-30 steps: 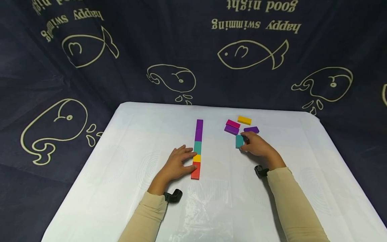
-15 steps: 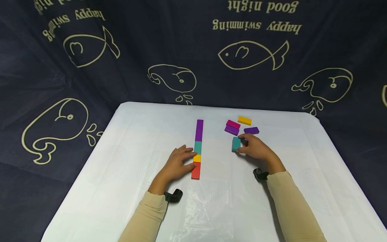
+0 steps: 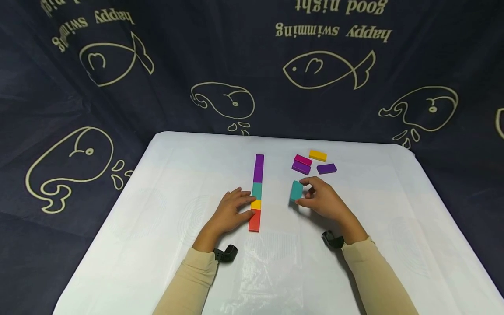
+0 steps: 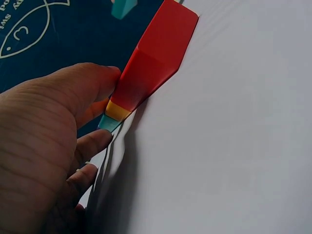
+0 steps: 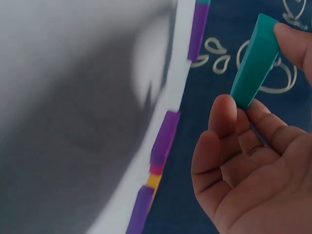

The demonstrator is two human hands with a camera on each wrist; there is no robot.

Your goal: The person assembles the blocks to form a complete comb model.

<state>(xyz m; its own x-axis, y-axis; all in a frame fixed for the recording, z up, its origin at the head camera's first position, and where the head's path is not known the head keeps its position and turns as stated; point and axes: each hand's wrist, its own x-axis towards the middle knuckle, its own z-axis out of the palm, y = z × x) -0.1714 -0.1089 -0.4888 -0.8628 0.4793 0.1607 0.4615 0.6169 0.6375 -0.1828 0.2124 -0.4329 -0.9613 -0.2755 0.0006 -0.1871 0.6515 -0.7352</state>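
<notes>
A straight row of flat coloured blocks runs away from me on the white table: a red block nearest, then a yellow block, a teal block and purple at the far end. My left hand rests along the row's left side, thumb on the red block and a fingertip by the yellow one, fingers loosely extended. To the right of the row, my right hand pinches another teal block between thumb and fingertips. In the right wrist view this held block appears lifted off the table.
Beyond my right hand lie loose blocks: a magenta block against a purple block, a yellow block and another purple block. A dark printed cloth hangs behind the white table.
My right hand has drawn the teal block leftward and slightly nearer, away from the loose blocks, and tilted it up. The left hand stays in place at the row.
</notes>
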